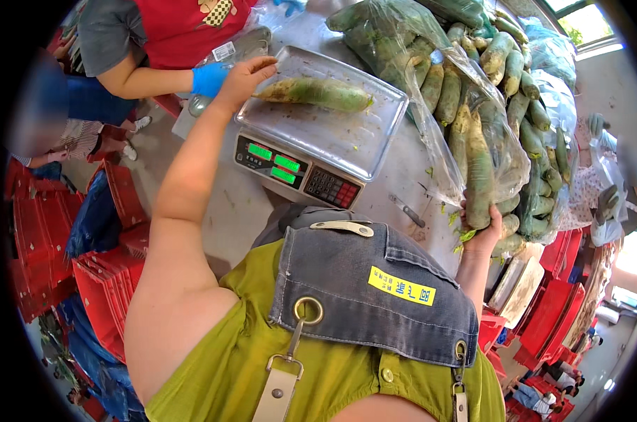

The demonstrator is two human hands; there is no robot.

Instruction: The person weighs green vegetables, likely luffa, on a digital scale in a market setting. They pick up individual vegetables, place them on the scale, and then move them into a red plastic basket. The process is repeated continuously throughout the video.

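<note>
holds a long green radish in the right hand, off to the right of the digital scale and against a clear plastic bag among other green radishes. grips only the near, thicker end, with fingers clamped around it; leaves the narrower end pointing away from the body, along a long axis running nearly straight outward.

contrasts with the second radish, set down on the weighing pan crosswise, left to right, so roughly square to the one in the grip.

places the left hand at the far left corner of the weighing pan, empty as far as can be seen, just beside the left end of the second radish. shows those fingers close together, undersides hidden (cannot tell, from above, about contact with the rim or about any hold on it).

to find the second radish from the right fingers, look left and farther out, past a strip of table and the bare right part of the weighing pan; from the left fingers, look just to the right and slightly toward the body. count the left hand as much the nearer to it. also find a knife on the table, lying between the digital scale and the right hand.
</note>
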